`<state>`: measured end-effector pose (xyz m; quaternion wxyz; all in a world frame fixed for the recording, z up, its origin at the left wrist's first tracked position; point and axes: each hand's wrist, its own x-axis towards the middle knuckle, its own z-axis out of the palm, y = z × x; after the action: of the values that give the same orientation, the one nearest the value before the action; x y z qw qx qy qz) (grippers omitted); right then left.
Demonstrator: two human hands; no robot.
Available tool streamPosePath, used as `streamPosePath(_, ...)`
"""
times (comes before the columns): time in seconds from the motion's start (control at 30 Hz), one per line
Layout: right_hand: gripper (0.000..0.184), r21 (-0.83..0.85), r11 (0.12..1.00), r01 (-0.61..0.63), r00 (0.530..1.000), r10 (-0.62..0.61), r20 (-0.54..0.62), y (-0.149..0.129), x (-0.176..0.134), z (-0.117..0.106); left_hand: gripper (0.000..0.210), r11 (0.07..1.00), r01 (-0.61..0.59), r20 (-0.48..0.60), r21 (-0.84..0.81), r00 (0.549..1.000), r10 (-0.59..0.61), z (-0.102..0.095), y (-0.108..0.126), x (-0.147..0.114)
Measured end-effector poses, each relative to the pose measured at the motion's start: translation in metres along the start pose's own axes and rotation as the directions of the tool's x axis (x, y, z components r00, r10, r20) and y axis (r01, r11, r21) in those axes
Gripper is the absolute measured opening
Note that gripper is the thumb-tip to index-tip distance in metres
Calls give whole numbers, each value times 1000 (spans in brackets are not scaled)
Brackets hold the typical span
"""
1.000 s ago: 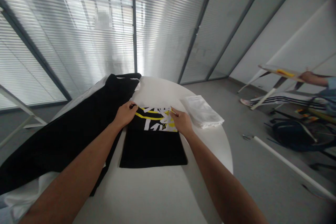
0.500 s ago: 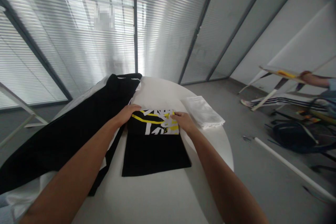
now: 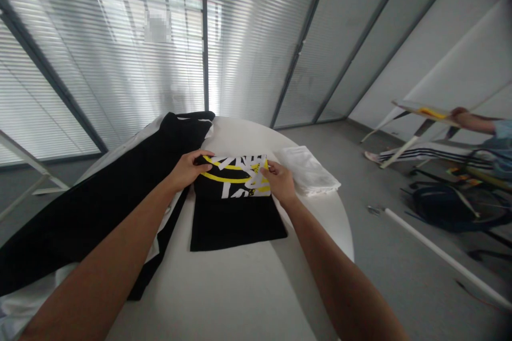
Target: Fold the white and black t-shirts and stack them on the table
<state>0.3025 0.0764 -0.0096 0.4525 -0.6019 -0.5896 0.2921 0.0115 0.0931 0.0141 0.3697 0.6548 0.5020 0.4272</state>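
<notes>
Between my hands is a black T-shirt, partly folded, with a yellow and white print on its far part. My left hand pinches the far left corner of the printed part. At the far right corner, my right hand grips the cloth with thumb and fingers. The printed part is raised a little, while the plain black near part lies flat on the white round table. What lies under the shirt is hidden.
A pile of black and white clothes covers the table's left side. A folded white cloth lies at the right edge. Beyond are a white pole on the floor, a dark chair and another person's arm at a table.
Both hands have lifted the printed far edge slightly and drawn the shirt a little away from me. Its near edge now lies farther up the table.
</notes>
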Motion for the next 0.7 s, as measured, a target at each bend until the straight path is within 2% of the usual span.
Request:
streamPosePath(0.1,47,62,998,6,999,-4,-33,-6,-2,-1,44,995,-69,-44,73,996,72,1,2,1)
streamPosePath(0.2,51,186,982,-35,999,38,-11,-10,-3,-1,42,989,-88,-120,115,988,102,3,1,2)
streamPosePath(0.43,45,496,869,-1,1000,-2,7,-17,-4,2,42,996,-84,-302,-28,951,72,7,2,3)
streamPosePath(0.57,40,585,811,7,999,-35,37,-17,-5,2,48,985,-44,-312,-167,950,-10,7,8,0)
streamPosePath(0.7,35,620,784,-46,995,-18,96,-14,-6,0,38,969,-86,-277,-233,961,19,1,10,-5)
